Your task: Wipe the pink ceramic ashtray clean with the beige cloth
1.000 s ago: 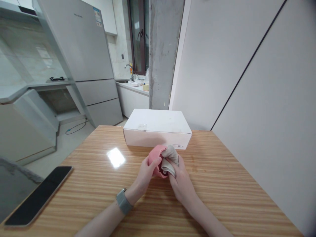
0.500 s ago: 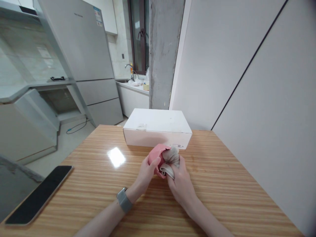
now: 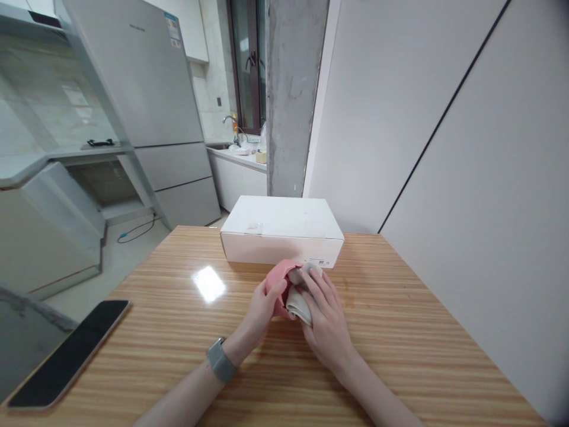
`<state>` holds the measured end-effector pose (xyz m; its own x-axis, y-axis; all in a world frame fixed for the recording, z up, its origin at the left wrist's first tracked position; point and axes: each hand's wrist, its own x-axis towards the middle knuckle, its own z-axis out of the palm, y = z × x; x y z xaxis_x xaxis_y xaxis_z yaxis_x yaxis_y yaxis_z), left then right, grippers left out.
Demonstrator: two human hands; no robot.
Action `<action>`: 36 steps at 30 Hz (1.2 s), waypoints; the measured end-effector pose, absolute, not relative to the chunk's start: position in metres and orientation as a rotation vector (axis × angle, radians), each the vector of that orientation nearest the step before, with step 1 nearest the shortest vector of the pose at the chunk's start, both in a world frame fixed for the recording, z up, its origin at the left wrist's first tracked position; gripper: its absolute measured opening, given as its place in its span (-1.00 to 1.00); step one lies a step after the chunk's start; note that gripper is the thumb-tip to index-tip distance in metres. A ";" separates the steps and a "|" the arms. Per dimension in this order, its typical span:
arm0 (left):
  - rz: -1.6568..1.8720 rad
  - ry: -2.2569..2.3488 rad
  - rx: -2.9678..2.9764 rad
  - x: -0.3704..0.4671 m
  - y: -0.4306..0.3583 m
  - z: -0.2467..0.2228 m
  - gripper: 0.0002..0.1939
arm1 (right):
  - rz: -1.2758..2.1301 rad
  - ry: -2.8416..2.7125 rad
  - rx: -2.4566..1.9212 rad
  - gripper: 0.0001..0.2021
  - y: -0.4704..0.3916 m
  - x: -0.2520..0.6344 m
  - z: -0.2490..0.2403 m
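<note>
My left hand (image 3: pixel 264 305) grips a pink, thin-walled pouch (image 3: pixel 279 276) by its near-left side, thumb on the rim. The pouch lies tilted, its mouth facing right toward my other hand. A greyish-white rolled cloth (image 3: pixel 299 305) sits partly inside that mouth, with folds sticking out. Over the cloth lies my right hand (image 3: pixel 328 314), its fingers stretched along the top and pressed against it, thumb below. The inner end of the cloth is hidden by the pouch wall.
A white cardboard box (image 3: pixel 280 220) stands just beyond my hands on the wooden table (image 3: pixel 400 332). At the left edge lies a black flat slab (image 3: pixel 73 353) with a light rim. A grey fridge (image 3: pixel 146 89) and a sink counter are behind.
My right fingers have opened from a bunched grip and now spread flat over the cloth. The cloth sits slightly closer into the pouch. My left hand keeps its hold.
</note>
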<state>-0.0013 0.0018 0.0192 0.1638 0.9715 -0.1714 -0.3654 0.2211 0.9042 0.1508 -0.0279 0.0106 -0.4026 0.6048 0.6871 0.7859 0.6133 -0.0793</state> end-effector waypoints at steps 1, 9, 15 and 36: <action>1.136 0.912 0.835 -0.002 0.002 0.021 -0.47 | -0.333 -2.160 -1.056 -0.50 -0.027 0.152 0.010; 1.266 1.052 0.894 -0.006 0.005 0.016 -0.58 | -0.197 -2.161 -1.051 -0.56 -0.020 0.147 0.005; 1.308 1.098 0.993 -0.005 0.003 0.015 -0.63 | -0.076 -2.076 -1.086 -0.75 -0.028 0.137 0.009; 1.007 0.622 0.752 -0.019 0.006 0.022 -0.51 | 0.312 -2.006 -1.136 -0.67 -0.013 0.135 0.043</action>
<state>-0.0186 0.0057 0.0215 0.4074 0.9058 -0.1169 -0.5097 0.3317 0.7938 0.1350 -0.0127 0.0426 -0.2834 0.8076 0.5171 0.6124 0.5674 -0.5505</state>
